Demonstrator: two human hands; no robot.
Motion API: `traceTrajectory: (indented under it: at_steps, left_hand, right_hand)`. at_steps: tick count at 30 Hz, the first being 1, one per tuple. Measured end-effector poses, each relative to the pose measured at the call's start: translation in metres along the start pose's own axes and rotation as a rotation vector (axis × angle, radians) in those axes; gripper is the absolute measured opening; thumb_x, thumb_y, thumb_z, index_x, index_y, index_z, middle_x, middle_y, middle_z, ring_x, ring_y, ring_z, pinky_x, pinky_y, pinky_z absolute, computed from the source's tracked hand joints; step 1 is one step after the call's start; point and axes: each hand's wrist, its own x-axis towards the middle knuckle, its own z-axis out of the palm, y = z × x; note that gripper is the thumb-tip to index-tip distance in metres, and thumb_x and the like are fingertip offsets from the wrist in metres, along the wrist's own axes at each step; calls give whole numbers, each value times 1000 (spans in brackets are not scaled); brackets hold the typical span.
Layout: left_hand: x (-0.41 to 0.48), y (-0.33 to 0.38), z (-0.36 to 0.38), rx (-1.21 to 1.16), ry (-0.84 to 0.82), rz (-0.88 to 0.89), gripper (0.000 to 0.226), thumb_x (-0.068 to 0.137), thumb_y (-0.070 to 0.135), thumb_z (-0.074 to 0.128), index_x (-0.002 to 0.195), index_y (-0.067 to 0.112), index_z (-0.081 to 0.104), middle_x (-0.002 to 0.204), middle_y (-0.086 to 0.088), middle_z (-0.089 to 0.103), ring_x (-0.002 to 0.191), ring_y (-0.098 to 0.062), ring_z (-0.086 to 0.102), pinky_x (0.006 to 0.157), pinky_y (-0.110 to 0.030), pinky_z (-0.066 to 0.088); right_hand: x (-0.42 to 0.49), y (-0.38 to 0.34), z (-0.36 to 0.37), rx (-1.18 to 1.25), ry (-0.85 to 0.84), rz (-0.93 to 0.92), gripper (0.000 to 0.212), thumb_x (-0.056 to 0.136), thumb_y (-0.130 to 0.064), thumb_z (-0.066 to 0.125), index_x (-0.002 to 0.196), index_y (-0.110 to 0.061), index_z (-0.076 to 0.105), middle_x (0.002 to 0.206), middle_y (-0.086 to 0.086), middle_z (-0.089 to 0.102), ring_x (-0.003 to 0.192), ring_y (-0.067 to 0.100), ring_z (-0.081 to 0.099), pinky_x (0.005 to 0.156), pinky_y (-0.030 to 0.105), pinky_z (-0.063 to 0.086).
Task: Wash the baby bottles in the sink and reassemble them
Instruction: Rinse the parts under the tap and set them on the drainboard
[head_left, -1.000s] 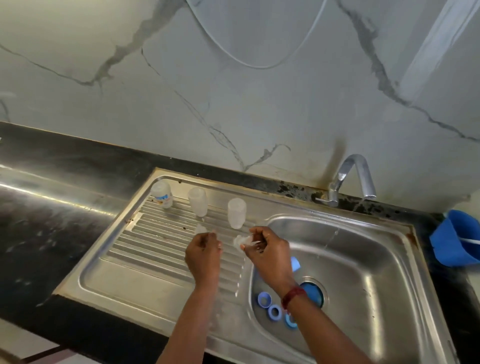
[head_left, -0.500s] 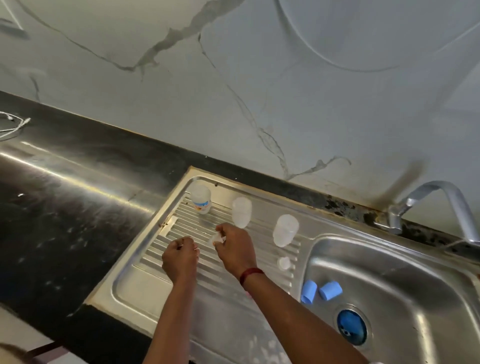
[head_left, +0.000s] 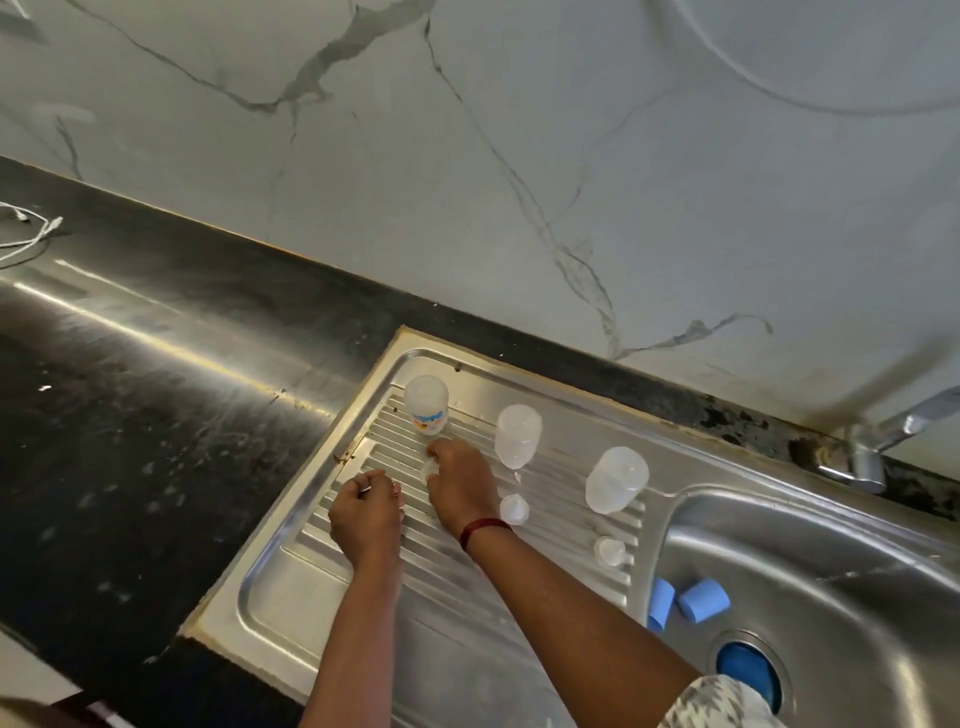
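While the bottles (head_left: 517, 436) are standing upside down on the draining surface (head_left: 291, 587), the fingers of the right hand (head_left: 460, 491) are pinching a clear teat (head_left: 431, 470) just beside the leftmost bottle (head_left: 426, 402). The left hand (head_left: 366, 514) is lying curled nearby; whether gripping anything I cannot tell. Draining seems underway; the blue caps (head_left: 701, 600) in the sink (head_left: 857, 623) are likely waiting next, needing a rightward reach.

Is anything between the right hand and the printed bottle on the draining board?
Nothing visible. The right hand, pinching a small clear piece, is just in front of the printed bottle, only bare draining board between.
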Motion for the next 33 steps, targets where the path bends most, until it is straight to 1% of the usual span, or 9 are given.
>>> traceTrajectory:
  at_steps: [3,7,14,17,20,23,26,30,33]
  left_hand:
    - [0,-2,-1,2,8,-9,13,96,20,60,87,17,69,85,-7,70,79,-23,67,65,-32,56]
    - [-2,-5,-2,13,9,-14,15,95,23,62,81,23,68,84,-7,70,83,-29,70,75,-45,62]
    - [-38,3,1,1,-54,126,9,95,22,63,86,22,66,87,-5,70,85,-28,69,82,-47,60]
    - [-61,6,6,-1,-104,159,8,94,23,65,87,23,66,85,0,70,87,-26,69,84,-46,59]
    - [-91,7,10,-11,-178,184,14,92,22,66,79,27,67,82,0,72,82,-24,70,82,-50,59]
    - [-125,1,17,14,-260,241,17,89,18,67,75,27,67,75,-1,71,78,-26,69,81,-52,58]
    - [-171,-12,27,43,-417,317,8,79,24,65,73,27,68,66,-1,69,69,-29,66,74,-53,57]
    - [-228,-41,49,158,-610,351,12,67,32,60,76,32,68,63,-2,68,65,-30,67,68,-51,57]
    - [-260,-68,65,278,-760,279,17,64,28,59,74,37,68,63,-3,69,66,-28,67,71,-50,56]
  right_hand:
    - [2,1,3,2,-7,-6,31,93,-3,57,122,-9,64,123,12,64,114,27,59,98,33,47]
    - [-4,3,1,26,2,-12,34,93,-3,59,125,-11,62,125,12,62,115,28,57,100,36,46]
    - [-37,7,-30,128,95,-67,39,90,-3,63,128,-12,62,127,6,63,116,20,58,108,33,42]
    - [-59,16,-54,151,137,-91,37,89,-4,64,125,-15,65,125,2,64,112,16,59,105,32,47]
    - [-84,36,-84,153,233,-120,34,84,-2,65,116,-14,69,113,1,68,99,12,61,92,29,52]
    - [-111,62,-110,172,317,-90,33,81,2,64,110,-11,71,108,2,70,92,12,63,87,27,54]
    - [-140,94,-134,166,406,-16,30,79,0,67,105,-12,73,103,2,72,82,11,63,80,25,54]
    - [-182,140,-161,147,479,117,23,77,-2,69,97,-13,75,96,1,73,83,16,67,76,18,47]
    - [-209,179,-179,120,431,246,15,80,-9,68,93,-15,73,93,-1,74,84,17,67,71,18,43]
